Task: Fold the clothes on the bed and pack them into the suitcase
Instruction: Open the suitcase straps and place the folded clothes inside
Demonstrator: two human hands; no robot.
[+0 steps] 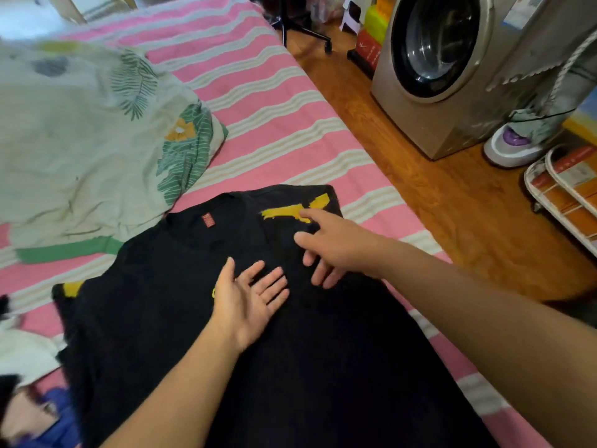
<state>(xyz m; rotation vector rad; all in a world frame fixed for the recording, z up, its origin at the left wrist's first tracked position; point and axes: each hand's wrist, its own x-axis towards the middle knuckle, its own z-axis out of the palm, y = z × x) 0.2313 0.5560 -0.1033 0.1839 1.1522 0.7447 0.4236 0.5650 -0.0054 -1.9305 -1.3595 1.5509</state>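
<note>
Head view: black shirt [258,350] lies spread flat on the bed [274,124], collar toward the pillow [80,130]. Both hands — left [248,302], right [332,247] — hover over its chest, fingers loose, holding nothing. Soft, light, floppy cloth — best pinched at shoulder seams.

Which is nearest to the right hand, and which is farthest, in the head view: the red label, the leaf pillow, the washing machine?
From the right hand:
1. Red label, on the black shirt's collar, to the hand's left.
2. Leaf pillow, farther left and up on the bed.
3. Washing machine, on the floor, up and to the right.
</note>
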